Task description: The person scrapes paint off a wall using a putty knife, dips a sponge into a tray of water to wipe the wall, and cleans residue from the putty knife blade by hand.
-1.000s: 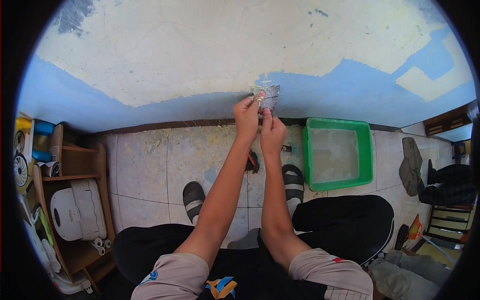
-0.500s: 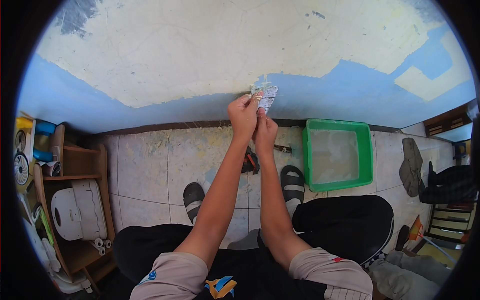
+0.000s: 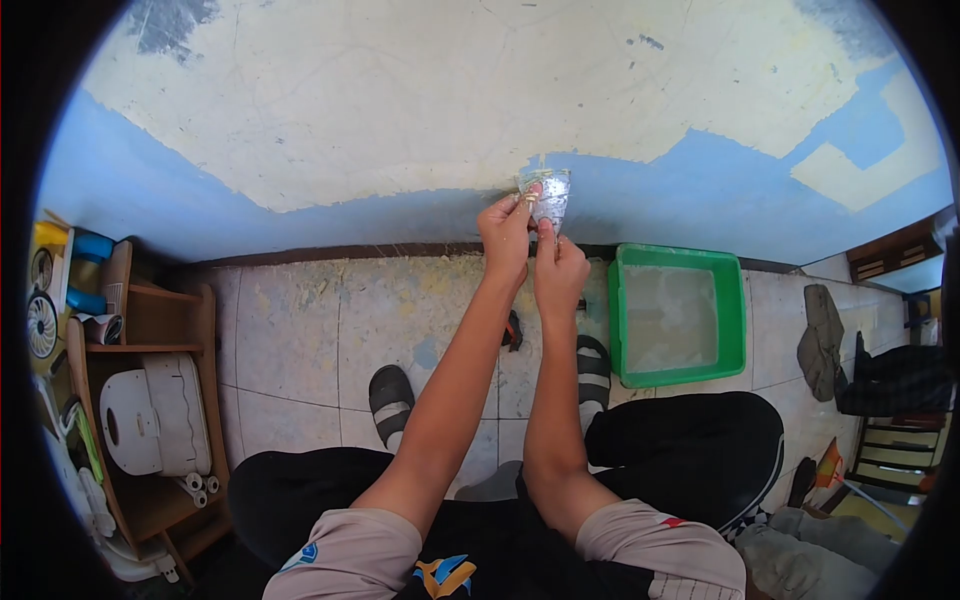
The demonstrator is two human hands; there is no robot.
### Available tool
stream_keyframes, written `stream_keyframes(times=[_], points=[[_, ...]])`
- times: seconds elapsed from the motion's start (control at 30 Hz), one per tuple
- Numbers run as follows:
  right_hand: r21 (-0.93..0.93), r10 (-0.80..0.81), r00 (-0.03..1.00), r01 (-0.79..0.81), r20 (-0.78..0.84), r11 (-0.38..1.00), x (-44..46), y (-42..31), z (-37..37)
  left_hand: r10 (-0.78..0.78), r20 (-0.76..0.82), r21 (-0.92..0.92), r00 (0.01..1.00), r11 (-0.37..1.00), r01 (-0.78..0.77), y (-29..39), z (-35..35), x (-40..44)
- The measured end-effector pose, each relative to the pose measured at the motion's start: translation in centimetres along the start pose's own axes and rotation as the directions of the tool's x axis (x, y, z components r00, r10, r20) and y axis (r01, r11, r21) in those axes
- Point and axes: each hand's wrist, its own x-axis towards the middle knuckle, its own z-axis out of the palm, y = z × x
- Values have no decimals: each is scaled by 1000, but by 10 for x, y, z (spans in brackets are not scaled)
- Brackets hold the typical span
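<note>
Level with the blue lower band of the wall, a putty knife (image 3: 553, 195) is held out with its wide metal blade pointing up and away from me. Its blade is smeared with pale residue and catches a bright glint. My right hand (image 3: 560, 268) is closed round the handle, which its fingers hide, with the thumb lying up toward the blade. My left hand (image 3: 505, 235) is closed at the blade's left side, its fingertips pressed on the metal with yellowish paint scraps by them. The wall (image 3: 380, 110) shows cream patches with ragged edges against blue paint (image 3: 400, 225).
A green basin (image 3: 742, 320) of cloudy water stands right of my feet. Paint flakes litter the tiled floor (image 3: 290, 330), where a dark and orange object (image 3: 512, 330) lies partly behind my arm. A wooden shelf (image 3: 210, 370) stands left; clothes (image 3: 822, 340) lie right.
Both hands and the putty knife have shifted slightly right. The blade has turned and now reflects light brightly. My left fingertips remain against it.
</note>
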Motion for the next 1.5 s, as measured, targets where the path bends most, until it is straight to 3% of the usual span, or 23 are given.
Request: stream_keyframes(times=[0.2,0.37,0.5,0.7,0.77,0.9,0.97,1.0,1.07,1.1,1.17,1.3,1.37,1.4,1.47,1.5], points=[[-77,-31,999,32,13,996,7,11,-2,-60,-27,-109,998,992,57,-12,1,3],[-141,-75,997,74,1,987,11,9,-12,-154,40,-282,987,946,159,-11,7,-2],[-171,-30,999,33,20,985,12,1,-21,-186,49,-339,981,921,192,-10,11,-7],[48,-2,1000,1,23,999,10,20,5,40,-25,-40,999,998,-41,0,6,1],[229,86,993,-103,84,968,7,21,11,115,-23,89,993,990,-112,10,7,-2],[379,148,980,-189,135,906,3,28,25,167,-18,126,986,978,-164,14,5,1],[544,290,917,-396,273,740,-4,6,24,229,-22,301,973,930,-212,23,4,0],[545,291,917,-396,273,739,-6,-1,25,229,-21,302,973,929,-212,26,3,2],[680,326,879,-476,349,557,-10,-12,28,302,28,496,953,824,-276,34,1,3],[682,324,879,-476,349,556,-11,-12,32,304,30,496,952,823,-278,41,4,0],[743,381,833,-540,402,397,-12,-12,40,347,45,553,937,772,-313,54,11,-7],[788,327,884,-453,335,417,-13,-18,41,363,86,602,928,723,-339,55,9,-4],[592,345,870,-493,353,637,-5,-14,19,365,72,542,928,767,-344,33,2,4],[595,343,873,-487,346,640,-3,-12,18,366,77,537,927,769,-348,30,5,4],[413,299,925,-372,233,831,-2,-3,16,220,-33,317,975,927,-199,23,9,0],[404,308,921,-382,238,831,-4,-3,11,211,-41,319,977,929,-187,20,10,-5]])
